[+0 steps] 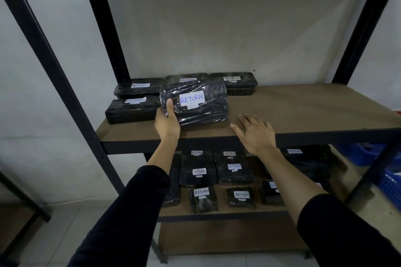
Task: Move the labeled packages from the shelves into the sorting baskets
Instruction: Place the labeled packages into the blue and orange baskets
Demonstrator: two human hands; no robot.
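Note:
A black plastic-wrapped package (201,112) with a white label reading RETURN is tilted up off the upper shelf board (303,110). My left hand (167,122) grips its left end, thumb on top beside the label. My right hand (255,131) lies flat on the board just right of the package, fingers straight, holding nothing. Several more black labeled packages (134,108) sit at the back left of the same board. On the lower shelf lie several others (198,174), most labeled RETURN.
Black metal uprights (65,84) frame the shelving on both sides. Blue plastic baskets (390,178) stand on the floor at the far right, partly hidden behind the right upright. A white wall is behind the shelves. Another dark frame shows at the lower left.

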